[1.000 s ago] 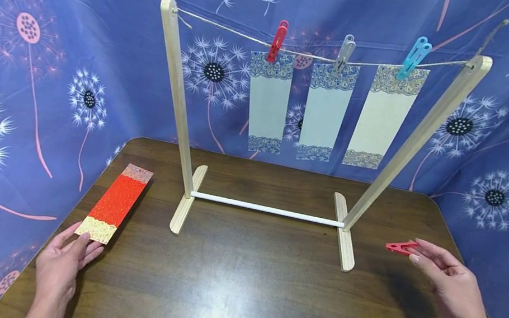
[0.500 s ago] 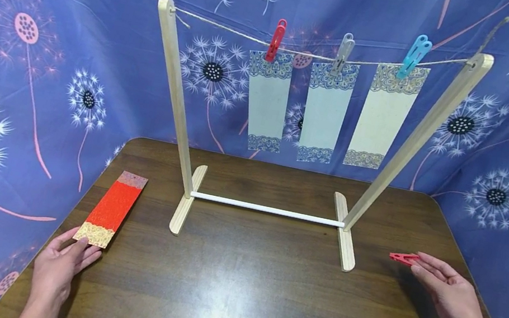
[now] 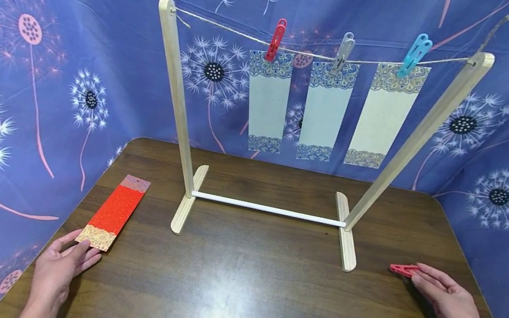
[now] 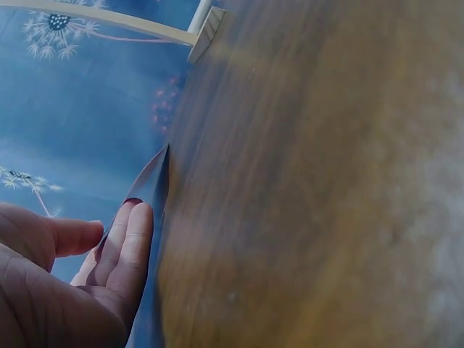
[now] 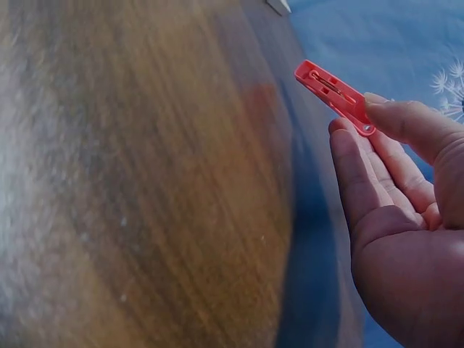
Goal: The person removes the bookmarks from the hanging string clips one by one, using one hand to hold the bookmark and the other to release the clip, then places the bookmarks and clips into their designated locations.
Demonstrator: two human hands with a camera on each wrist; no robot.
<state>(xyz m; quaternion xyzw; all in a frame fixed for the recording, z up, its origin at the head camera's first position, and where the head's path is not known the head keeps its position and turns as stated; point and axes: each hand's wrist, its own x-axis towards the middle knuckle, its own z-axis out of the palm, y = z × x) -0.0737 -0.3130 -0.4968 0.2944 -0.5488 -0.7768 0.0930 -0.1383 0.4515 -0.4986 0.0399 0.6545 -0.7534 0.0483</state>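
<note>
At the table's left side my left hand (image 3: 56, 266) pinches the near, gold-patterned end of a red paper card (image 3: 115, 208), thumb on top and fingers beneath. The left wrist view shows this card (image 4: 150, 174) almost edge-on, close over the table. On the right, my right hand (image 3: 450, 307) holds a red clothespin (image 3: 402, 269) by its end between thumb and fingers. In the right wrist view the clothespin (image 5: 330, 90) points away from the fingertips, its metal spring visible. A wooden rack with a string (image 3: 226, 30) stands between the hands, farther back.
Three pale patterned cards hang from the string: one under a red clothespin (image 3: 276, 40), one under a grey clothespin (image 3: 343, 54), one under a blue clothespin (image 3: 414, 56). The rack's feet (image 3: 188, 198) stand on the brown table (image 3: 232, 286). Blue dandelion-print cloth (image 3: 145, 83) surrounds the table.
The right hand with the red clothespin has come down a little toward the table. The far end of the red card has tipped slightly lower. The hanging cards stay in place.
</note>
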